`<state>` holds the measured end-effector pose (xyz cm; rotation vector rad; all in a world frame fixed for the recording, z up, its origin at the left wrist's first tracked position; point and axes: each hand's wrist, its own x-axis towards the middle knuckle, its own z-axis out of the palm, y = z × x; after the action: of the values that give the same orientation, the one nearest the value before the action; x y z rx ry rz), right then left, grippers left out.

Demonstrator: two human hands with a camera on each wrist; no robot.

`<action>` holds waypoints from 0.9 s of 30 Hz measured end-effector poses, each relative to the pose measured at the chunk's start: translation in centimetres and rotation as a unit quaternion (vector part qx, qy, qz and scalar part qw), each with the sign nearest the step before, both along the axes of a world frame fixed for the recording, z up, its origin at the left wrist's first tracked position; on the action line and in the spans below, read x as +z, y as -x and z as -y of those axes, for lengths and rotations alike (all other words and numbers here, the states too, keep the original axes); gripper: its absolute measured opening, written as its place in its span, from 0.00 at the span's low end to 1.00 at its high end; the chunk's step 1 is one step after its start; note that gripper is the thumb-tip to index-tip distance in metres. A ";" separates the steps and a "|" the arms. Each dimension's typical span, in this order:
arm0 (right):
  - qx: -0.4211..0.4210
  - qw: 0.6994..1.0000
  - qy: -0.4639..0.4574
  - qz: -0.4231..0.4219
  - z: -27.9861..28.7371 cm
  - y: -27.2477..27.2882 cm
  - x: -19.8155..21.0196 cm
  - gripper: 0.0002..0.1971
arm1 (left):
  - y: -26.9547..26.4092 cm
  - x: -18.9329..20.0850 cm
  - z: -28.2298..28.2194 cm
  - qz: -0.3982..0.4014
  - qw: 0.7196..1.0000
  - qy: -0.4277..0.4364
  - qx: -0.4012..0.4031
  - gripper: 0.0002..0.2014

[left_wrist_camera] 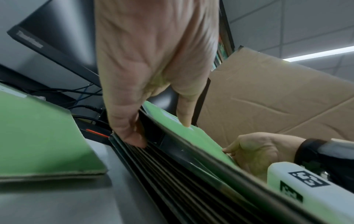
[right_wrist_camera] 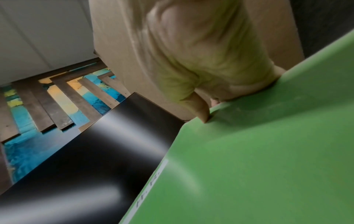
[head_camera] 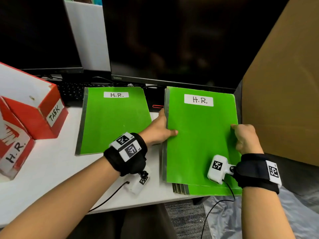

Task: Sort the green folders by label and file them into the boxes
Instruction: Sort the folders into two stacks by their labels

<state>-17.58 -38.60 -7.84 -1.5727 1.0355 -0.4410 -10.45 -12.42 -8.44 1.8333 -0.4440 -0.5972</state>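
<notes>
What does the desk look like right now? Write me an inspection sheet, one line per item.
Surface: white desk, folders and boxes on it.
Job's things: top folder labelled H.R. on the stack; single folder labelled H.R. lies flat to its left; red boxes labelled TASK and H.R. at far left.
Clutter: red paper clip between the folders.
Hands: left hand grips the top folder's spine edge; right hand grips its right edge.
Cables: black leads from the wrist cameras.
Surroundings: dark monitors, keyboard, cardboard sheet at right.

Cardboard sheet (head_camera: 283, 94) walls right; monitor (head_camera: 172, 40) blocks behind.
</notes>
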 end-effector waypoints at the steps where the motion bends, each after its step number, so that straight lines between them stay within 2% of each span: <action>1: -0.001 1.000 -0.013 0.008 -0.5 -0.2 0.1 0.10 | -0.1 0.0 -0.1 0.010 1.000 0.007 -0.002 0.52; 4: 0.017 0.999 -0.018 0.039 -1.3 -0.6 -0.2 0.09 | -0.3 0.6 -1.0 0.051 0.998 0.010 0.038 0.50; 7: 0.043 0.998 0.006 0.050 -1.5 -0.5 0.0 0.05 | -2.0 0.6 -4.0 0.038 0.995 0.035 0.091 0.49; 9: 0.035 0.997 0.041 0.061 -0.9 0.1 0.2 0.11 | -3.6 0.3 -7.1 0.031 0.990 0.010 0.138 0.48; 12: 0.022 0.995 0.074 0.061 0.6 0.8 -0.5 0.14 | -6.1 -0.8 -12.3 0.033 0.974 -0.062 0.216 0.44; 16: 0.023 0.994 0.111 -0.007 2.1 0.9 -1.9 0.12 | -8.6 -1.4 -17.2 0.061 0.950 -0.147 0.269 0.41; 21: 0.051 0.975 0.159 -0.146 3.0 0.1 -3.3 0.21 | -10.7 -1.4 -19.0 0.115 0.926 -0.229 0.276 0.31; 23: 0.067 0.967 0.162 -0.188 2.8 0.4 -3.3 0.19 | -10.7 -0.7 -18.5 0.134 0.897 -0.331 0.261 0.29; 25: 0.083 0.956 0.162 -0.229 2.6 0.6 -3.3 0.17 | -10.2 0.5 -17.7 0.152 0.837 -0.471 0.234 0.30; 27: 0.079 0.945 0.168 -0.268 2.7 0.5 -3.6 0.23 | -9.5 2.3 -16.7 0.185 0.783 -0.560 0.196 0.33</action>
<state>-18.13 -41.27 -11.45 -2.1364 1.2739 -0.0713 -0.94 4.26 -6.13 3.1123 0.1378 -0.1615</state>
